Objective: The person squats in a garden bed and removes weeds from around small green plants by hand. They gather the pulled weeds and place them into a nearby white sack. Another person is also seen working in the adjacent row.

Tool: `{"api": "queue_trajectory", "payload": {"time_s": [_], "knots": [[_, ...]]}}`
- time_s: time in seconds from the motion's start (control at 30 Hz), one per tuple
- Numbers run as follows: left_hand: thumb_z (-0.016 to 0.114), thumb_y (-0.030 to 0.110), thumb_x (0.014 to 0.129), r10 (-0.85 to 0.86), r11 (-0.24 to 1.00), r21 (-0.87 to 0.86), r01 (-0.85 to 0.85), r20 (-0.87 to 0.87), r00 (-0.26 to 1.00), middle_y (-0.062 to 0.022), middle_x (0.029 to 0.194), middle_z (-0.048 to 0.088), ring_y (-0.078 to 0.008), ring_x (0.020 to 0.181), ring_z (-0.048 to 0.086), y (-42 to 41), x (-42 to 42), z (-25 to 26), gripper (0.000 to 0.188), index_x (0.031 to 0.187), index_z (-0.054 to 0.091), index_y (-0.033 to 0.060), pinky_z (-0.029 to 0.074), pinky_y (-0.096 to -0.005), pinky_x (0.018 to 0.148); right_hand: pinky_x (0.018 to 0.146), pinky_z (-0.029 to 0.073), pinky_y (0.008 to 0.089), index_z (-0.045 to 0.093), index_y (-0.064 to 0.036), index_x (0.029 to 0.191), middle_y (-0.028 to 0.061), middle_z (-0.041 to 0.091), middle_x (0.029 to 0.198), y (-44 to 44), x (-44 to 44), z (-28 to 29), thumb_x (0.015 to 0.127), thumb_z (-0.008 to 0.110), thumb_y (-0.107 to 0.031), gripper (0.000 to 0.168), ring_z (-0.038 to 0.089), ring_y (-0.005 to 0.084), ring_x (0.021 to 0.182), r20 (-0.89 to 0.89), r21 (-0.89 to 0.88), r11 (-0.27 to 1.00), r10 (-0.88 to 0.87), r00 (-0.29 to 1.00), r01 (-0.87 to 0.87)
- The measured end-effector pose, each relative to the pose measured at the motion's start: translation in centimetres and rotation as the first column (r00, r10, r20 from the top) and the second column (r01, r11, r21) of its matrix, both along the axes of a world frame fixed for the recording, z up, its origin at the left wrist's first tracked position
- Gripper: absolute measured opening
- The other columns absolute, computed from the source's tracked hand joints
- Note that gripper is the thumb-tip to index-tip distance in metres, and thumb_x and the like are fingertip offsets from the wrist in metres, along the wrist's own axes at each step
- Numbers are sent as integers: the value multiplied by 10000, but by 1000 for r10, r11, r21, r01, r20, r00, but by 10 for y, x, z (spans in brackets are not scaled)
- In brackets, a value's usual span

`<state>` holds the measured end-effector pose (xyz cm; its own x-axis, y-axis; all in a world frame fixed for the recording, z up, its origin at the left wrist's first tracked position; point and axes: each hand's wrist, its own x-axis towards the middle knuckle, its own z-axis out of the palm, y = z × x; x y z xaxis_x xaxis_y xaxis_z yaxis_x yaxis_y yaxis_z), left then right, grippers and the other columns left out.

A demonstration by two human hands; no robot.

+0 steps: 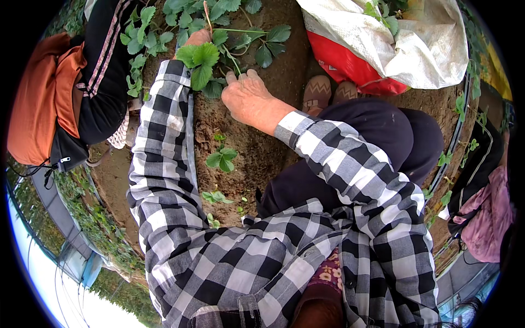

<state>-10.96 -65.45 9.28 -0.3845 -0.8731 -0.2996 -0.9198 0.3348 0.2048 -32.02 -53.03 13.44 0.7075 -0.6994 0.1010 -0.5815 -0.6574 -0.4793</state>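
Note:
My right hand (251, 98) is low over the soil, its fingers curled around a thin green strawberry stem (234, 60). The fingertips point down and are partly hidden. My left hand (198, 37) reaches in among the strawberry plants (205, 16). A broad three-part strawberry leaf (201, 61) covers most of it, so its fingers and anything in them cannot be seen. Dark green leaves (274, 41) spread over the soil just beyond my right hand. Closer to me, a small strawberry seedling (222, 159) grows in the bare soil (246, 143).
A white and red woven sack (381, 45) with leaves on it stands at upper right, near shoes (318, 91). One person in orange clothing (41, 106) is close on the left; another, in pink cloth (486, 217), is on the right. A pale bed edging (191, 139) runs beside my left sleeve.

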Motion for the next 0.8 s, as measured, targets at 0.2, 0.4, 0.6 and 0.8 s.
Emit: {"api": "queue_trajectory", "payload": {"time_s": [0.2, 0.4, 0.6, 0.8], "knots": [[633, 37, 701, 476, 795, 394, -461, -877, 71, -87, 714, 595, -218, 611, 592, 32, 33, -2, 115, 779, 576, -25, 487, -337, 561, 673, 375, 373, 622, 58, 709, 273, 544, 976, -3, -2, 6, 620, 580, -38, 138, 563, 296, 724, -17, 66, 997, 43, 999, -42], [501, -120, 716, 691, 348, 531, -773, -703, -171, -128, 791, 586, -183, 539, 557, 95, 0, 41, 214, 918, 531, -57, 412, -303, 400, 656, 371, 362, 631, 37, 717, 309, 535, 1017, 6, 1, 20, 630, 585, -63, 140, 570, 276, 715, -59, 13, 998, 64, 996, -64], [633, -24, 714, 683, 563, 497, -660, -729, 34, -79, 940, 601, -167, 776, 584, 123, -36, 17, 365, 1059, 515, -34, 488, -305, 659, 597, 345, 349, 628, -13, 656, 208, 593, 768, 18, 5, 33, 632, 583, -77, 82, 554, 241, 644, -96, 42, 988, 150, 984, -146], [752, 222, 643, 712, 561, 55, -826, -540, 448, -121, 828, 650, -183, 719, 606, 112, -53, 2, 370, 876, 622, -35, 474, -322, 645, 553, 329, 357, 592, -71, 561, 92, 559, 561, 17, 5, 37, 607, 603, -83, 48, 552, 230, 576, 13, 174, 971, 164, 986, -164]]}}
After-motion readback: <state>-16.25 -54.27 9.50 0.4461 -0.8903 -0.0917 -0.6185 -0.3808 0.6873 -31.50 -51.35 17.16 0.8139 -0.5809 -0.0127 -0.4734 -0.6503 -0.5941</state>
